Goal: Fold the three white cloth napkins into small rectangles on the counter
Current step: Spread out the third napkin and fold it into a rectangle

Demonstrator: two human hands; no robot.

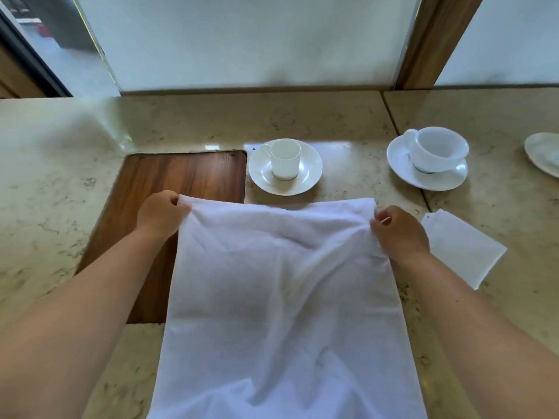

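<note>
A large white cloth napkin [281, 297] is stretched between my hands and runs from the middle of the view down to its bottom edge, loose and creased. My left hand [158, 211] pinches its far left corner. My right hand [399, 231] pinches its far right corner. To the right of my right hand, a second white napkin [462, 247] lies on the beige stone counter [54, 182], folded into a small rectangle. A third napkin is not visible.
A brown wooden panel [181, 176] is set into the counter under my left arm. Behind the cloth stand a small white cup on a saucer [286, 167] and a wider cup on a saucer [429, 160]. A white dish [544, 152] shows at the right edge. Frosted glass rises behind.
</note>
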